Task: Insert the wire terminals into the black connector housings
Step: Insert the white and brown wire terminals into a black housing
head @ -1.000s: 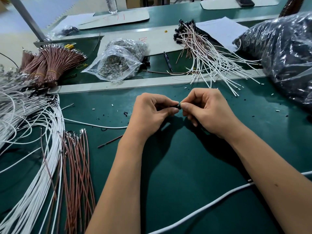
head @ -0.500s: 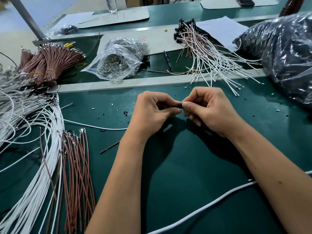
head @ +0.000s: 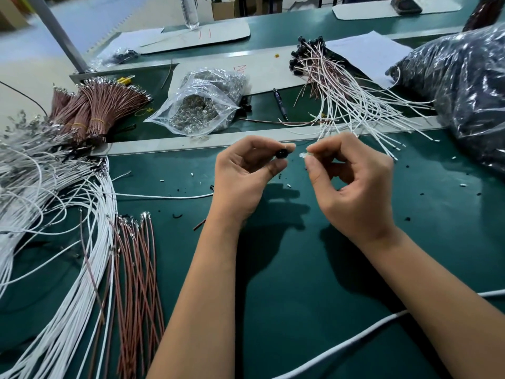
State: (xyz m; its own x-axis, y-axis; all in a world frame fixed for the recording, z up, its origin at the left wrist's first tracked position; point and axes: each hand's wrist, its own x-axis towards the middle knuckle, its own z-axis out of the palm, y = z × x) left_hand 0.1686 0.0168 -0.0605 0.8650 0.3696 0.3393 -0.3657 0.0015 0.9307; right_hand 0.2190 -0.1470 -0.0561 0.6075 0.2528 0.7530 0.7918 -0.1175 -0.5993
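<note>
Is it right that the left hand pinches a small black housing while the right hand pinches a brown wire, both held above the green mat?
Not quite. The head view shows the right hand pinching a small clear part, not a brown wire. The left hand does pinch the black housing, both above the green mat.

A dark green worktop (head: 287, 269) with pale grey rails (head: 169, 144) across it runs back to a second green bench (head: 287, 26), with a slanted grey metal post (head: 58, 34) at the left, a pale floor (head: 109, 12) beyond, and cardboard boxes (head: 224, 8) behind.
</note>
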